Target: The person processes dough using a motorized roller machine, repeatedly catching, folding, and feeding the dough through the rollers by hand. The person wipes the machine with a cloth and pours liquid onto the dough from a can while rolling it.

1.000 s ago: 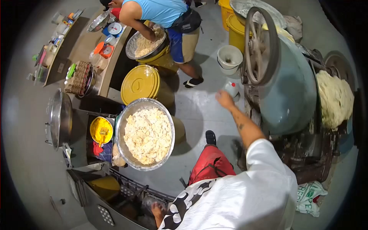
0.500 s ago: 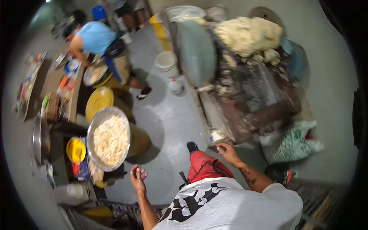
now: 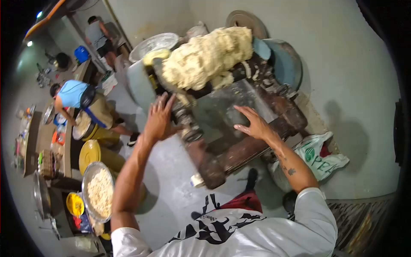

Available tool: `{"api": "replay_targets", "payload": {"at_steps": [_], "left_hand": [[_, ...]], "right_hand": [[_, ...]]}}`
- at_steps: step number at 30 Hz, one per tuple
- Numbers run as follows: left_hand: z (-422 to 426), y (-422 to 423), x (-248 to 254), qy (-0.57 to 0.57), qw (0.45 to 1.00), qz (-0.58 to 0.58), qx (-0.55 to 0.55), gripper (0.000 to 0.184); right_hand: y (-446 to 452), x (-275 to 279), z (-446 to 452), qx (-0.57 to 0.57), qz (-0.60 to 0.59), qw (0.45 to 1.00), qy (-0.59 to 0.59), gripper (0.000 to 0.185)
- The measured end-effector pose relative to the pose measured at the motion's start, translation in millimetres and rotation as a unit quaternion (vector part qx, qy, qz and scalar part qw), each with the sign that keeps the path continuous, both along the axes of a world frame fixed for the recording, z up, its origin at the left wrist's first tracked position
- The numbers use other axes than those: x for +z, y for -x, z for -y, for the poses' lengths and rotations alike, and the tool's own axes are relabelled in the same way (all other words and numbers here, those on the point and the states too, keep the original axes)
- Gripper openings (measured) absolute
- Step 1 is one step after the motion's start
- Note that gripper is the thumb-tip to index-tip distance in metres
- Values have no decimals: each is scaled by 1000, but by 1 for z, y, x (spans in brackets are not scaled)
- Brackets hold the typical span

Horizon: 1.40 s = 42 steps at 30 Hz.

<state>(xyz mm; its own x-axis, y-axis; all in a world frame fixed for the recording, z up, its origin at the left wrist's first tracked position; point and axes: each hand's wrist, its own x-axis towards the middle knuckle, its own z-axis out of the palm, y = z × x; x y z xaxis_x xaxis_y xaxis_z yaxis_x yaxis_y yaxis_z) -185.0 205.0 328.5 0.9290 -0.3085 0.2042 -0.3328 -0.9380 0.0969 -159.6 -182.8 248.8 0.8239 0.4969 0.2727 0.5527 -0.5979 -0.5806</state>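
A big lumpy mass of pale dough (image 3: 207, 58) lies on top of a dark, worn dough roller machine (image 3: 252, 150). My left hand (image 3: 160, 118) is raised at the machine's left side, by a round metal fitting (image 3: 188, 128), with fingers spread; whether it touches the frame I cannot tell. Over the machine's flat grey metal plate (image 3: 233, 107) hovers my right hand (image 3: 252, 123), its fingers and thumb apart. Neither hand holds anything. Loose scraps of dough (image 3: 222, 80) sit at the lower edge of the big mass.
To the left stands a metal basin (image 3: 100, 192) of pale dough pieces, near a yellow lidded drum (image 3: 90, 156). One person (image 3: 77, 96) in blue bends over another basin; a second person (image 3: 99, 38) stands farther back. A white sack (image 3: 319, 158) leans right of the machine.
I have turned and moved up to the machine. Both my hands have risen from low near my body and reached forward to it, fingers spread. The dough now sits nearer the middle of view.
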Motion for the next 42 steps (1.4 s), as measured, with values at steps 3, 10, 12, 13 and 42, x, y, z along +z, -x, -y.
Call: {"api": "replay_targets", "payload": {"at_steps": [3, 10, 12, 13, 42], "left_hand": [[78, -133, 10, -82, 995, 29, 51, 124], [136, -421, 17, 38, 987, -149, 46, 149], [151, -482, -12, -2, 981, -177, 77, 156], [160, -482, 9, 38, 972, -226, 60, 153], [273, -257, -99, 48, 976, 129, 168, 70]], "right_hand": [[-115, 24, 69, 10, 55, 995, 85, 93], [-400, 99, 92, 17, 50, 960, 276, 125], [-477, 115, 70, 21, -22, 946, 322, 137], [-516, 114, 58, 39, -67, 933, 351, 142], [-358, -63, 132, -118, 193, 973, 45, 71]]}}
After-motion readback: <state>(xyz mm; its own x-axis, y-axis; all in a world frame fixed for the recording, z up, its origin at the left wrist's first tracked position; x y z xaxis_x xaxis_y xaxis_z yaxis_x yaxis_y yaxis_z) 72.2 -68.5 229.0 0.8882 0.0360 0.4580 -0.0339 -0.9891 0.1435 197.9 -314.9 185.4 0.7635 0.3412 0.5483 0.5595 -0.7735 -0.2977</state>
